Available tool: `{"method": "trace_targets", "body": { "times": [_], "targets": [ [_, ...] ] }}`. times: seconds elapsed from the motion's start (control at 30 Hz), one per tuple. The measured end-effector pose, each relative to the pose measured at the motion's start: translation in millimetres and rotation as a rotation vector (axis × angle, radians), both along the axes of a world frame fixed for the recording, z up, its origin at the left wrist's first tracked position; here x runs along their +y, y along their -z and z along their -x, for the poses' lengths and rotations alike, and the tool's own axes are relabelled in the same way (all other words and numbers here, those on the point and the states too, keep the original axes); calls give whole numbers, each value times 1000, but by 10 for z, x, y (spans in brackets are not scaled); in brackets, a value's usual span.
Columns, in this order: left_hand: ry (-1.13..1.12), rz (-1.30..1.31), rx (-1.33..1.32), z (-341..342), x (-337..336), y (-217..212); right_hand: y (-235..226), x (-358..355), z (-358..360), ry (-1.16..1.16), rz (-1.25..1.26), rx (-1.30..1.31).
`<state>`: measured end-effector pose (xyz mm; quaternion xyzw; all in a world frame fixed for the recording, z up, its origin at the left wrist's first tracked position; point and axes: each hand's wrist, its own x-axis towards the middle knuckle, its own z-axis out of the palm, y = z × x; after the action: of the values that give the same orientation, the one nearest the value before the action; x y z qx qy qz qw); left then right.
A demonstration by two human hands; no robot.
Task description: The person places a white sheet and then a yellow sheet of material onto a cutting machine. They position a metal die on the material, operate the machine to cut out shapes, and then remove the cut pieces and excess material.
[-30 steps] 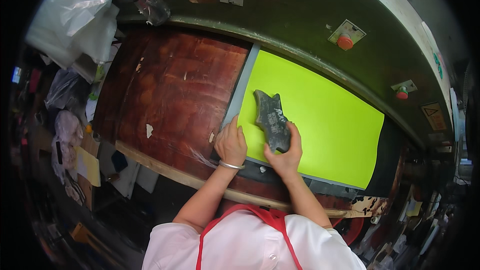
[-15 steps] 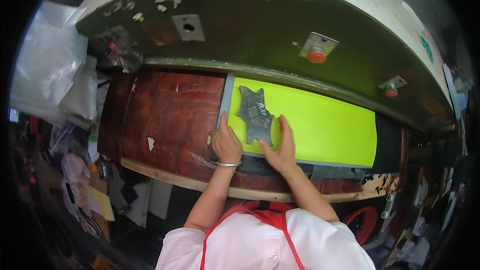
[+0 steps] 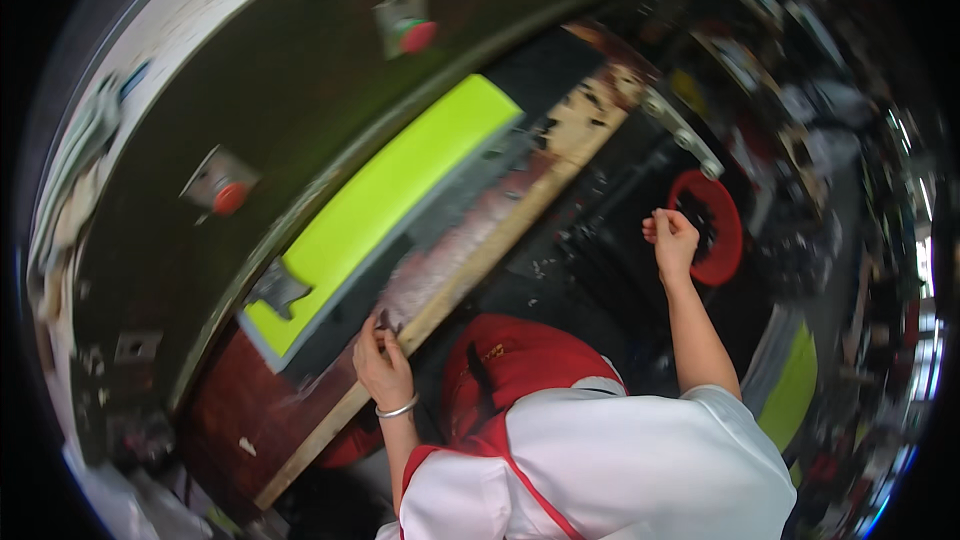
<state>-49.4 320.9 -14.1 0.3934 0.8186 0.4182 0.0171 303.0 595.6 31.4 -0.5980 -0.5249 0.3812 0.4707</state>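
Note:
My left hand [image 3: 383,368], with a bangle at its wrist, rests at the bench's wooden front edge. Its fingers are slightly apart, close to a small dark scrap [image 3: 388,324]. Out to the right, my right hand [image 3: 672,243] is raised beside a red basin [image 3: 730,252] with dark contents. Its fingers are curled closed, and whatever they may hold is hidden. On the near-left end of a bright yellow-green sheet [image 3: 400,183] lies a dark flat template [image 3: 280,288] with notched edges. Neither hand touches the template.
A dark green machine beam [image 3: 300,70] runs behind the bench, with red push buttons [image 3: 229,198] on it. Reddish-brown board [image 3: 240,390] covers the left end. A grey and yellow-green stack of sheets [image 3: 785,375] stands at my right. Clutter fills the far right.
My view has turned right. My right hand has left the template and swung out to the basin, its fingers closing. My left hand has moved from beside the template to the bench edge.

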Motion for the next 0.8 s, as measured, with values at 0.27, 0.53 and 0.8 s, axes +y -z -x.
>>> {"method": "trace_targets", "body": {
  "times": [0.27,0.53,0.8],
  "targets": [
    [26,112,357,166,264,141,92,-14,-519,175,54,161],
    [-249,288,643,187,257,461,17,1954,-648,95,-157,248],
    [-455,323,576,-140,1142,499,-281,4961,-617,90,-289,693]
  ]
}}
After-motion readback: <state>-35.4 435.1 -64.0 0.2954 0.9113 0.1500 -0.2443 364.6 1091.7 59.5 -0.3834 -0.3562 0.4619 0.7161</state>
